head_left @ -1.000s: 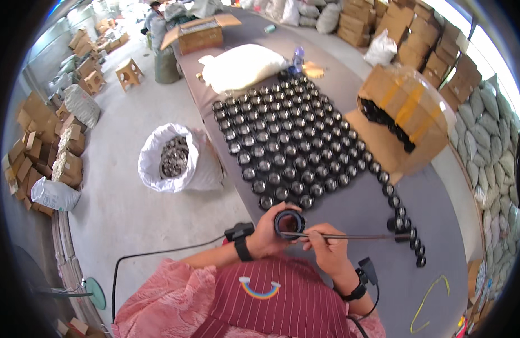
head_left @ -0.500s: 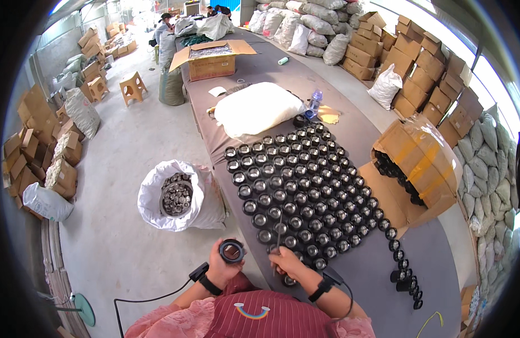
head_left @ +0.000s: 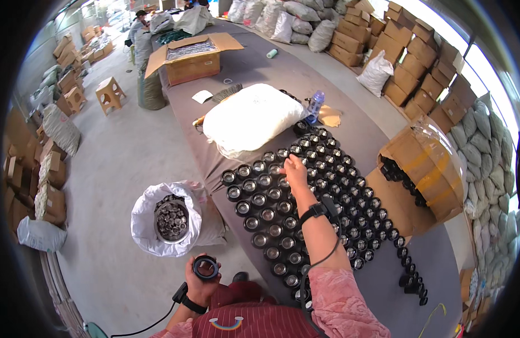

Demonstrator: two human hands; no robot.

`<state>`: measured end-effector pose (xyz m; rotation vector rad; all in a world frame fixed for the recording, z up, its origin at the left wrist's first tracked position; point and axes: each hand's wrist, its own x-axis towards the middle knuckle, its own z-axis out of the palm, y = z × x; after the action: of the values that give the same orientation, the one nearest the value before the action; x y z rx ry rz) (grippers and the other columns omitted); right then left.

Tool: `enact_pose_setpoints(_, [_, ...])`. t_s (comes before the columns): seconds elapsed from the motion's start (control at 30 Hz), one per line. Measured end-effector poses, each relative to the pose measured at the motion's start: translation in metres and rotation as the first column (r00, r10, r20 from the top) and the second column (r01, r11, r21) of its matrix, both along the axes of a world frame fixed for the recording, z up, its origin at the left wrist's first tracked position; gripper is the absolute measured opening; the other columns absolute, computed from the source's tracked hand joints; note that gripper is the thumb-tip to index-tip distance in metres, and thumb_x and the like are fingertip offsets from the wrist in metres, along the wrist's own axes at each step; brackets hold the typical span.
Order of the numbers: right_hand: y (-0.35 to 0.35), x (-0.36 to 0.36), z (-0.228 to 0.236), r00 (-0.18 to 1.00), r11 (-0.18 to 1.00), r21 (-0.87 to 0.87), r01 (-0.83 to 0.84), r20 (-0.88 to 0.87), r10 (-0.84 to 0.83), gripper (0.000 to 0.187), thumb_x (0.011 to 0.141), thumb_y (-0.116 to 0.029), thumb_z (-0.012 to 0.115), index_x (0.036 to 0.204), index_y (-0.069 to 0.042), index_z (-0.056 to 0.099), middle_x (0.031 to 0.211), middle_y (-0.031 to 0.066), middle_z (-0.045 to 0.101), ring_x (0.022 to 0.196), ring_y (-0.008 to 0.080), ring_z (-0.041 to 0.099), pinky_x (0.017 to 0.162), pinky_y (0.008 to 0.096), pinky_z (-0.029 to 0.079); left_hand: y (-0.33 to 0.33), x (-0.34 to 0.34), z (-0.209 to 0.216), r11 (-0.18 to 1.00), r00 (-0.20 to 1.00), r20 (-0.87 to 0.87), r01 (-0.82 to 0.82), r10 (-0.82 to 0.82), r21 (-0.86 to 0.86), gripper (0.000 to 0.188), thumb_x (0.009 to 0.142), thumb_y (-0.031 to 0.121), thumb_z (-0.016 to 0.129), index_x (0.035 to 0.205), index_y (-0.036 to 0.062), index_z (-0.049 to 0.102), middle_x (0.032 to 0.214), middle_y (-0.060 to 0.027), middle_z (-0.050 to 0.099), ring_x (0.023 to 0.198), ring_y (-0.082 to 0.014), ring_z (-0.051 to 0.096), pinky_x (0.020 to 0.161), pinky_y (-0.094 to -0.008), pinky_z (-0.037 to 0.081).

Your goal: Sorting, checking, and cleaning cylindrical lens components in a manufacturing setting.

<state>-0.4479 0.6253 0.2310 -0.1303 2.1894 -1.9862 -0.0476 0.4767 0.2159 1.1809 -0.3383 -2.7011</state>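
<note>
- In the head view, your left hand (head_left: 199, 288) has its fingers curled around a black ring (head_left: 205, 277), which sits tilted off the near edge of the tabletop (head_left: 187, 121), by your lap; a loose grip could drop it onto the floor (head_left: 113, 281).
- The open white sack (head_left: 140, 217) of silver pieces (head_left: 172, 218) stands just beyond that hand; swinging the ring forward could knock the sack's rim.
- Your right hand (head_left: 294, 172) reaches over the packed black cups (head_left: 275, 231) with its fingers bent; you cannot tell from here whether they grasp anything. Lowering them carelessly could topple neighbours, since the cups stand so close together.
- Your right forearm crosses the rows, and the black cable (head_left: 304, 284) trails along it; a low sleeve or snagged cable could drag cups out of line.
- The bulging white bag (head_left: 251, 121) lies just past the far rows; an overlong reach could shove it against the purple bottle (head_left: 316, 106).
</note>
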Motion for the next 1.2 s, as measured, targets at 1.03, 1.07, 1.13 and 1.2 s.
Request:
enact_pose_setpoints(1.03, [0.555, 0.607, -0.133, 0.285, 0.063, 0.818, 0.572, -0.126, -0.95, 0.032, 0.088, -0.024, 0.061, 0.119, -0.016, 0.061, 0.125, 0.0143, 0.052, 0.102, 0.0364, 0.06, 0.086, 0.0461, 0.05, 0.353, 0.029, 0.023, 0.172, 0.188, -0.45, 0.982, -0.873, 0.077, 0.049, 0.09, 0.049, 0.049, 0.127, 0.0164, 0.054, 0.124, -0.0093, 0.055, 0.11, -0.0324, 0.055, 0.073, -0.0427, 0.051])
enact_pose_setpoints(1.07, [0.561, 0.61, -0.135, 0.36, 0.143, 0.825, 0.547, -0.077, -0.93, 0.03, 0.088, -0.024, 0.06, 0.117, -0.016, 0.062, 0.122, 0.0144, 0.053, 0.102, 0.0373, 0.061, 0.086, 0.0462, 0.051, 0.37, 0.036, 0.023, 0.16, 0.175, -0.448, 0.985, -0.877, 0.072, 0.049, 0.09, 0.049, 0.049, 0.127, 0.0164, 0.054, 0.124, -0.0093, 0.055, 0.11, -0.0324, 0.055, 0.073, -0.0427, 0.051])
enact_pose_setpoints(1.13, [0.571, 0.608, -0.137, 0.381, 0.184, 0.795, 0.578, -0.063, -0.922, 0.026, 0.087, -0.02, 0.059, 0.111, -0.013, 0.064, 0.116, 0.0158, 0.057, 0.1, 0.0379, 0.061, 0.085, 0.0468, 0.05, 0.403, 0.049, 0.031, 0.176, 0.207, -0.421, 0.978, -0.883, 0.112, 0.047, 0.092, 0.046, 0.051, 0.124, 0.0128, 0.057, 0.126, -0.0102, 0.056, 0.111, -0.031, 0.055, 0.074, -0.0443, 0.054])
enact_pose_setpoints(1.2, [0.58, 0.611, -0.146, 0.438, 0.262, 0.757, 0.599, -0.037, -0.898, 0.022, 0.086, -0.017, 0.057, 0.106, -0.011, 0.066, 0.11, 0.0172, 0.061, 0.098, 0.0386, 0.062, 0.085, 0.0474, 0.05, 0.431, 0.061, 0.046, 0.201, 0.235, -0.37, 0.971, -0.899, 0.128, 0.048, 0.092, 0.05, 0.053, 0.118, 0.0104, 0.059, 0.121, -0.0122, 0.056, 0.108, -0.0291, 0.054, 0.073, -0.0408, 0.051])
